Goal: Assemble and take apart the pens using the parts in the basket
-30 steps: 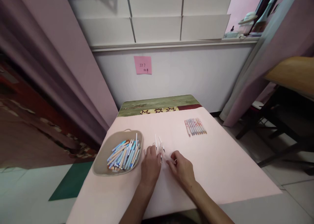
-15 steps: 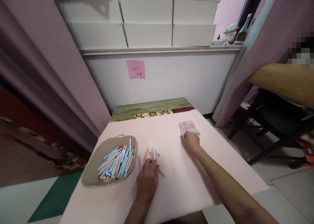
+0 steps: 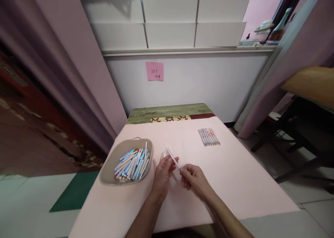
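Note:
In front of me, a slim white pen refill (image 3: 173,158) slants between my hands. My right hand (image 3: 194,180) is closed, with thumb and fingers pinching its lower end. My left hand (image 3: 164,173) is closed around its middle; whether a pen barrel is in there too is hidden. Just beyond the left fingers lie more white refills (image 3: 167,147) and patterned pen barrels (image 3: 162,156), partly covered by the hand. Farther right, a neat row of patterned pens (image 3: 209,137) lies side by side on the pink tabletop (image 3: 235,182).
A beige basket (image 3: 106,170) stands at the left, holding many blue, peach and white pens (image 3: 134,163). The table's far end shows a green wood-pattern strip (image 3: 169,112). Behind it is a white wall with a pink note (image 3: 154,71). A wooden table (image 3: 313,83) stands at the right.
My right hand has left the row of pens and come to my left hand. A white refill is now raised between both hands. The view has swung slightly left.

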`<state>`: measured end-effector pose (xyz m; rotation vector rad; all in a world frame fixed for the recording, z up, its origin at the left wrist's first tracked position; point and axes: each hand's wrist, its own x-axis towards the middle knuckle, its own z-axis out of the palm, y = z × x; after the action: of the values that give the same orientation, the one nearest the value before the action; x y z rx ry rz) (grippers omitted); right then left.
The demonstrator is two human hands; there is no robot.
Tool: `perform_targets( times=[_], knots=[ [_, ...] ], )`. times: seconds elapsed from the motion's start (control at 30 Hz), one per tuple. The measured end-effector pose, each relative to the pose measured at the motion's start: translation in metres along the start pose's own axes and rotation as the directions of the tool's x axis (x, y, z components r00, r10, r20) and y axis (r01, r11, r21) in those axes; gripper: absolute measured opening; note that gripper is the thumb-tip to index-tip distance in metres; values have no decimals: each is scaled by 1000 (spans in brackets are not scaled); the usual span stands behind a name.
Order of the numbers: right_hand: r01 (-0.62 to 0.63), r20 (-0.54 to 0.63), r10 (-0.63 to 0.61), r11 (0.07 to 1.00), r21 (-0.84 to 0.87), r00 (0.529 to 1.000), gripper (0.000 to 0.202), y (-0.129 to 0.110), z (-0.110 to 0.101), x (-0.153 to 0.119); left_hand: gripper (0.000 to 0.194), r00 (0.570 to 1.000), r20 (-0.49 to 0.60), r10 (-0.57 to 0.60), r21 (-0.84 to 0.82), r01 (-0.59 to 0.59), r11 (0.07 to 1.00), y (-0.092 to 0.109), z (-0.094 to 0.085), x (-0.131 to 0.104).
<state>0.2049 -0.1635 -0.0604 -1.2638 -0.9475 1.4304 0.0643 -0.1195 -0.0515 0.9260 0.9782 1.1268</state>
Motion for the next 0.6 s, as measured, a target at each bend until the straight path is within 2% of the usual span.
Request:
perform_targets(
  times=[0.1,0.2,0.3,0.37,0.47,0.5,0.6],
  knots=[
    [-90,113,72,982,164,991,38,5,8,-8,33,993,42,-109,-238,116,964,5,5,2],
    [-228,232,160,924,307,959,40,1,7,-7,33,990,34,-136,-303,140,942,7,3,1],
    [-348,302,249,875,337,920,47,1,10,-4,33,992,16,-127,-311,126,942,6,2,1],
    [-286,225,221,903,320,949,44,3,14,-2,31,994,-47,-98,-294,80,953,6,2,2],
    [-86,23,83,963,254,996,43,5,22,-1,28,992,-107,-69,-284,36,958,7,5,3],
    [-72,-14,78,967,244,997,45,5,24,-1,27,992,-106,-69,-286,36,958,7,6,3],
    [-178,-8,189,937,300,982,53,6,25,-1,26,994,-88,-72,-287,44,957,8,9,3]
  ],
)
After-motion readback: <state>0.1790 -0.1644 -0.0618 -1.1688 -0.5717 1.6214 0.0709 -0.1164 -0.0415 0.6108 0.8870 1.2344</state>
